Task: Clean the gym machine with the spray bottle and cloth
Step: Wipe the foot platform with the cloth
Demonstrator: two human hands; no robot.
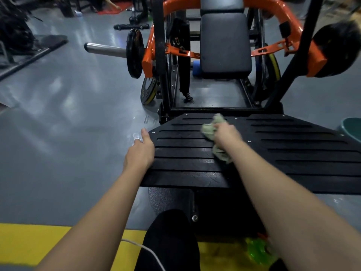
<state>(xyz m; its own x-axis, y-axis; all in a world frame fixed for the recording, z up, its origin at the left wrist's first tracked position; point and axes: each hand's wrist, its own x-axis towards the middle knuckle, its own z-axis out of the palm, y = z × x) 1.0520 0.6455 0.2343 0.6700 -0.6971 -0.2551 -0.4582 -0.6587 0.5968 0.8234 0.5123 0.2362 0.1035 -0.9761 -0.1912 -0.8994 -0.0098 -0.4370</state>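
The gym machine has a black ribbed footplate [273, 149] in front of me, with a grey padded seat [225, 44] and orange frame [269, 6] beyond. My right hand [226, 134] grips a crumpled pale green cloth [210, 130] and presses it on the plate's middle. My left hand [141, 149] rests at the plate's left edge, thumb up, fingers hidden behind the hand. A green spray bottle [257, 249] lies blurred on the yellow floor strip under my right forearm.
A steel bar sleeve [105, 49] with a black weight plate [134, 53] sticks out to the left. Grey floor [68, 124] lies on the left. A teal tub [352, 128] sits at the right edge. My black-clad knee [170, 241] and a white cable [148, 251] are below.
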